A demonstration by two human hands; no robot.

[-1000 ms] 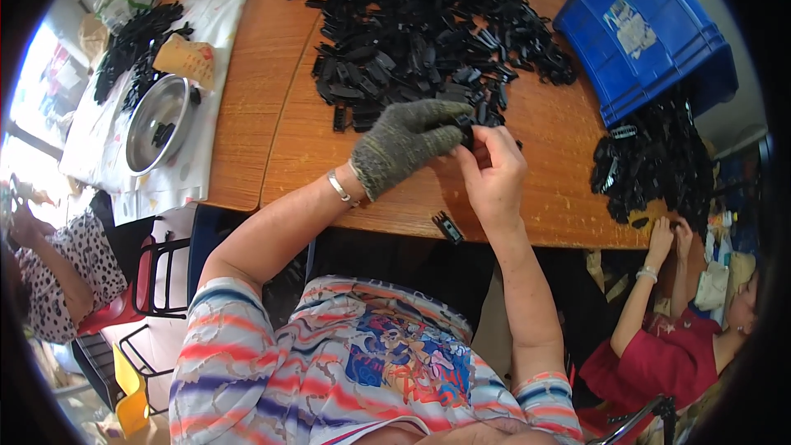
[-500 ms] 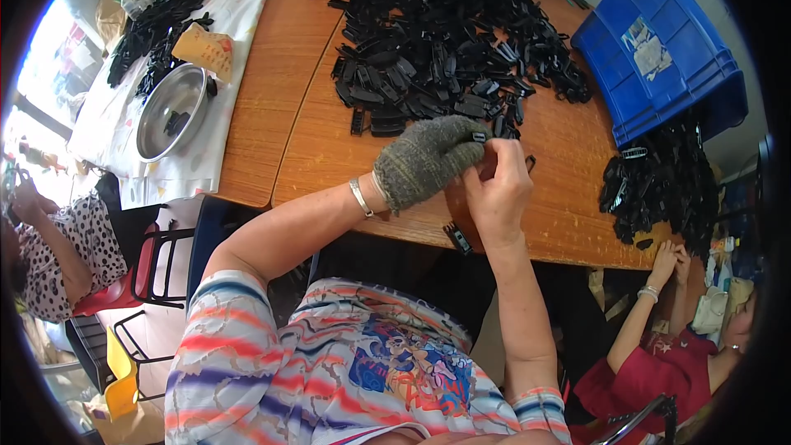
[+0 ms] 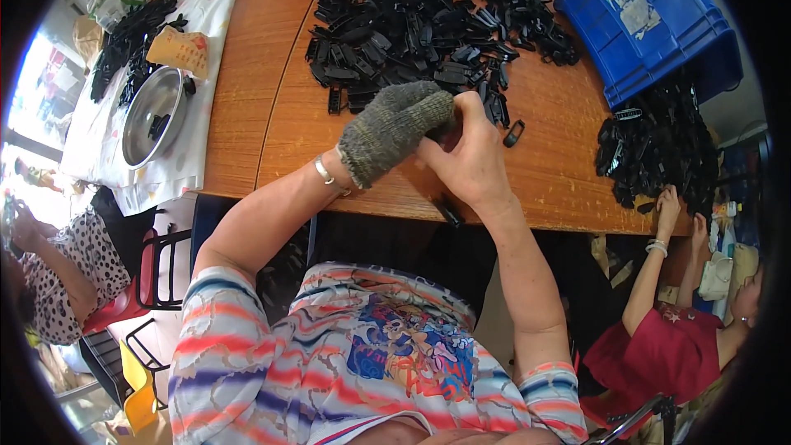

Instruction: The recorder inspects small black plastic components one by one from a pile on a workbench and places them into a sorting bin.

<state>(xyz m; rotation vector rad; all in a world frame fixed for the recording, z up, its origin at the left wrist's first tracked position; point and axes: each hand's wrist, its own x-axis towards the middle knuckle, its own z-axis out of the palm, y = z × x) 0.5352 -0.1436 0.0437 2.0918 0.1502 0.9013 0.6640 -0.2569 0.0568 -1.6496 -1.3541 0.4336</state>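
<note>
My left hand (image 3: 391,133), in a grey-green knitted half glove, is closed above the table near its front edge. Against its fingertips press the fingers of my bare right hand (image 3: 471,156), curled in a pinch. Between the two hands shows a dark patch, part of a small black plastic piece, mostly covered by the fingers. One loose black oval piece (image 3: 514,133) lies right of my right hand. Another black piece (image 3: 448,211) rests at the table edge below my hands. Just beyond them spreads a large heap of black clip-like plastic pieces (image 3: 420,41).
A blue crate (image 3: 659,25) lies tipped at the right, with more black pieces (image 3: 655,148) before it. A person in dark red works there. On the left, a metal bowl (image 3: 132,136) stands on a white cloth (image 3: 212,41); another person sits beyond.
The view has shifted, so the table sits slightly higher and further left. My right hand has turned, its back now hiding the piece that showed at the left fingertips.
</note>
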